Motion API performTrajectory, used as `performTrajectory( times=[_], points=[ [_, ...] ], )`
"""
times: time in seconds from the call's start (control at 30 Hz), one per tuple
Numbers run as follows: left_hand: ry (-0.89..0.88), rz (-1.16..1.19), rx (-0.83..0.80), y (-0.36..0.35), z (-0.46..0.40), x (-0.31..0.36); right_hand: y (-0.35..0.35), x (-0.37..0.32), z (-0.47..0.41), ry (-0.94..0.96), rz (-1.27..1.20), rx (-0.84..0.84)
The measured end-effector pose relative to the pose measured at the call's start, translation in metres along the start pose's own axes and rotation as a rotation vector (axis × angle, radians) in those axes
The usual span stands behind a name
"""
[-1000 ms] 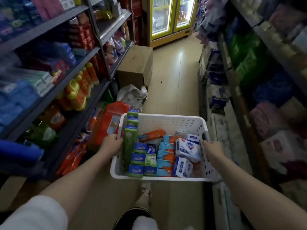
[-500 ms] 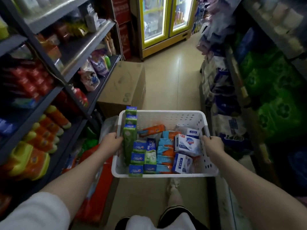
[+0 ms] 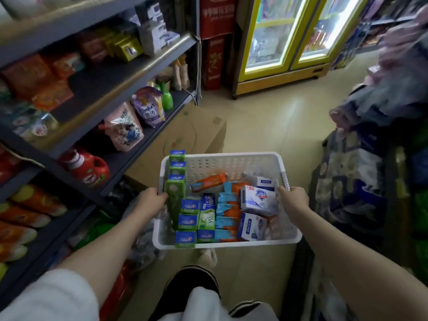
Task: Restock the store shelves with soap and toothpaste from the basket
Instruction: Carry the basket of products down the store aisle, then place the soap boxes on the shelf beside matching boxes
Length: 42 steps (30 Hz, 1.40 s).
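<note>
I carry a white perforated plastic basket [image 3: 234, 159] in front of me at waist height. My left hand [image 3: 151, 201] grips its left rim and my right hand [image 3: 293, 201] grips its right rim. Inside stand green toothpaste boxes [image 3: 177, 179] along the left wall, with blue and green toothpaste boxes [image 3: 198, 218] beside them. Orange and teal packs [image 3: 228, 210] fill the middle. White soap boxes [image 3: 258, 199] lie on the right side.
Dark metal shelves [image 3: 120, 86] run along my left, holding detergent pouches, a red jug [image 3: 89, 170] and orange bottles. A cardboard box [image 3: 194, 130] sits on the floor ahead. A yellow-framed glass fridge [image 3: 287, 35] stands at the aisle's end. Stacked goods line the right.
I have walked forward down the aisle with the basket held the same way. The cardboard box and fridge are closer, and the left shelves have slid past.
</note>
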State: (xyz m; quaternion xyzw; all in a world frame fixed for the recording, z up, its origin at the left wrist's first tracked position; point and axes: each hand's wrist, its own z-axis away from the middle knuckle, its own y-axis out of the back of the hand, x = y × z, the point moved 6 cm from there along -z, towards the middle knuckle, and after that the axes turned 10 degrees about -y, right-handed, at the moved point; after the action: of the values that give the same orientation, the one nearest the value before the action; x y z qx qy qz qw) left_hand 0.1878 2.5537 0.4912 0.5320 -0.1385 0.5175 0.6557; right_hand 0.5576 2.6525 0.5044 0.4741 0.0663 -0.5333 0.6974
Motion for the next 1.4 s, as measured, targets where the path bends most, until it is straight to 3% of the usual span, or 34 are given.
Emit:
performTrajectory(
  times=[0.27, 0.57, 0.77, 0.9, 1.0, 1.23, 1.4],
  points=[
    [0.133, 0.032, 0.069, 0.006, -0.184, 0.03, -0.095, -0.173, -0.159, 0.058, 0.157, -0.112],
    [0.423, 0.168, 0.214, 0.024, -0.279, 0.022, -0.236, -0.327, -0.272, 0.11, 0.385, -0.416],
    [0.737, 0.26, 0.394, -0.025, -0.291, -0.026, -0.355, -0.359, -0.321, 0.178, 0.636, -0.645],
    [0.835, 0.294, 0.536, -0.047, -0.305, -0.053, -0.419, -0.361, -0.335, 0.244, 0.843, -0.726],
    [0.832, 0.306, 0.657, -0.042, -0.31, -0.062, -0.451, -0.377, -0.335, 0.291, 0.778, -0.71],
    [0.808, 0.197, 0.695, -0.041, -0.303, -0.07, -0.459, -0.381, -0.33, 0.378, 0.73, -0.682],
    [0.785, 0.253, 0.666, -0.046, -0.298, -0.064, -0.466, -0.392, -0.311, 0.699, 1.072, -0.594]
  ],
)
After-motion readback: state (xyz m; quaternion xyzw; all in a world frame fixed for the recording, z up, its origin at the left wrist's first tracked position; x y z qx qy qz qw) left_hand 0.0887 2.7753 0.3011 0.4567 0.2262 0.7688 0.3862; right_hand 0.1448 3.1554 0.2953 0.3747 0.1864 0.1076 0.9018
